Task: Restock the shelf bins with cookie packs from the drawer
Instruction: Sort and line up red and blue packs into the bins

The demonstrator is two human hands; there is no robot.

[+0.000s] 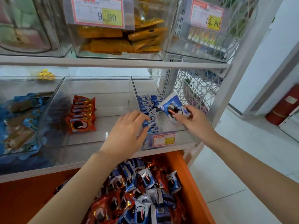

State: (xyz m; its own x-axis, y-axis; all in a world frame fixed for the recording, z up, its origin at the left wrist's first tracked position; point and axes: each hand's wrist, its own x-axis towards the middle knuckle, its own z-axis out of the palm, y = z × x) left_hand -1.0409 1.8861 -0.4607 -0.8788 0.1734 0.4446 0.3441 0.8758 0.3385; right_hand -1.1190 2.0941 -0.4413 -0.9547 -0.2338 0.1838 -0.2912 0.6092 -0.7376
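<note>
Hands apart at the end bin [186,139]: pinches a blue cookie pack [169,104] over it with the right hand [192,118], steadies the standing row [148,107] with the flat left hand [127,126]; probably light, slippery, crushable, so best held by wrapper edges.

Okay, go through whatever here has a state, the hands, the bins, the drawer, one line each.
Drawer: pulled open, holding loose packs, red and blue mixed.
Right bin: partly filled, a blue row along its left side.
Middle bin: mostly bare, red packs at left.
Left hand: fingers straight, touching the blue row.
Right hand: pinching a tilted blue pack.
</note>
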